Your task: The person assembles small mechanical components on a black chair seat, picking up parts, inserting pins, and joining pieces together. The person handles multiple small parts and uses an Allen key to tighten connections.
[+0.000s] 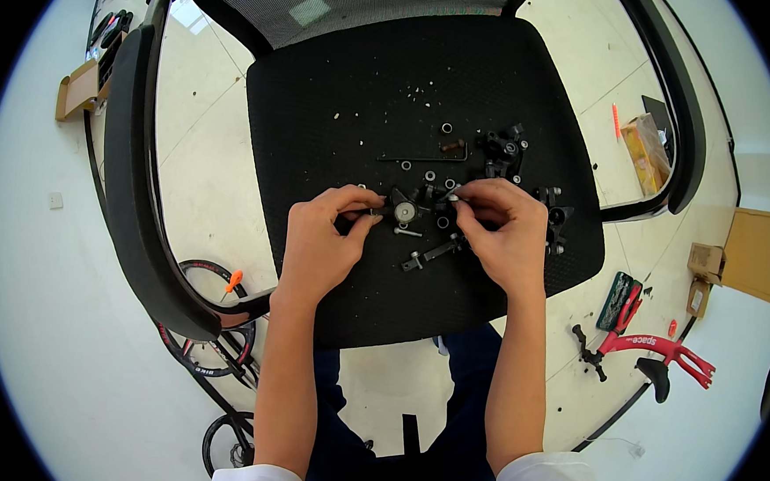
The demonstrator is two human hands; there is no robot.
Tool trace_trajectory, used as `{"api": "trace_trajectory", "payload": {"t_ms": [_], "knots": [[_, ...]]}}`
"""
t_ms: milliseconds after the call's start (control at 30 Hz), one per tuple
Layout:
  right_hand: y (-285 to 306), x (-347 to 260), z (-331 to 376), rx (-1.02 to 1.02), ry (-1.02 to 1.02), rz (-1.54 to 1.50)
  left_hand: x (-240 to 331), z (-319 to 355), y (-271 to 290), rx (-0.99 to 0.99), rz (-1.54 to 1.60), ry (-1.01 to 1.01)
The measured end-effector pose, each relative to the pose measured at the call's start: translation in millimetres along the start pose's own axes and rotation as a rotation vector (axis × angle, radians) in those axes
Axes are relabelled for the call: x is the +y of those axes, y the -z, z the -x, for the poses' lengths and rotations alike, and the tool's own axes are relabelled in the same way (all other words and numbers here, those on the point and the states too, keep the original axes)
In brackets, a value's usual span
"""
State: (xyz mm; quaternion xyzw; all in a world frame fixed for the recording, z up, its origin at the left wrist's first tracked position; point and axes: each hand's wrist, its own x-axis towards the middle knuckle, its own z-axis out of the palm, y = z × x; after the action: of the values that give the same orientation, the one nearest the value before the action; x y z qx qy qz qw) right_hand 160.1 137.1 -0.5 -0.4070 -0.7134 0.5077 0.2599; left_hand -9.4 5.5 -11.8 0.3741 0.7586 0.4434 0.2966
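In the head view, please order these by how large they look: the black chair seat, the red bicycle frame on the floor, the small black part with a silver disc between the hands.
1. black chair seat
2. red bicycle frame
3. black part with a silver disc

The fisheye lens shrinks things near the rim, so the frame may appear smaller than it is.

A person's left hand (319, 236) and right hand (502, 232) meet over the black seat of an office chair (342, 79), both pinching a small black bracket with a round silver centre (403, 211). Around them on the seat lie loose washers (429, 176), a bolt (408, 233), a thin black rod (421, 159), a short black arm piece (433, 253) and clusters of black fittings (505, 149). On the pale floor to the right lie a red balance-bike frame (656, 347), a black saddle (656, 373) and a green tool set (618, 301); bicycle wheels (212, 336) sit to the left.
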Motion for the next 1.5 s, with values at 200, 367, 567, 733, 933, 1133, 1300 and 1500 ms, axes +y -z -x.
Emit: {"api": "trace_trajectory", "payload": {"t_ms": [200, 367, 567, 733, 933, 1133, 1300, 1500], "knots": [[1, 1, 0, -0.035, 0.020, 0.030, 0, 0, 1, -0.012, -0.018, 0.017], [-2, 2, 0, -0.009, 0.045, 0.020, -1, 0, 2, 0.000, -0.020, -0.011], [-3, 3, 0, 0.014, 0.069, 0.035, -3, -2, 0, 0.035, 0.013, 0.038], [-2, 1, 0, 0.022, 0.079, 0.062, -1, -3, 1, 0.029, 0.024, 0.025], [-7, 1, 0, -0.036, 0.041, 0.051, -6, -4, -2, 0.053, 0.038, -0.031], [-16, 0, -1, -0.017, -0.020, 0.056, -6, -3, -3, 0.047, -0.006, -0.014], [-18, 0, -1, 0.010, -0.046, 0.040, -2, -3, 0, 0.012, -0.036, 0.019], [-7, -3, 0, 0.043, -0.047, 0.024, 1, -2, 2, 0.001, -0.048, 0.023]]}}
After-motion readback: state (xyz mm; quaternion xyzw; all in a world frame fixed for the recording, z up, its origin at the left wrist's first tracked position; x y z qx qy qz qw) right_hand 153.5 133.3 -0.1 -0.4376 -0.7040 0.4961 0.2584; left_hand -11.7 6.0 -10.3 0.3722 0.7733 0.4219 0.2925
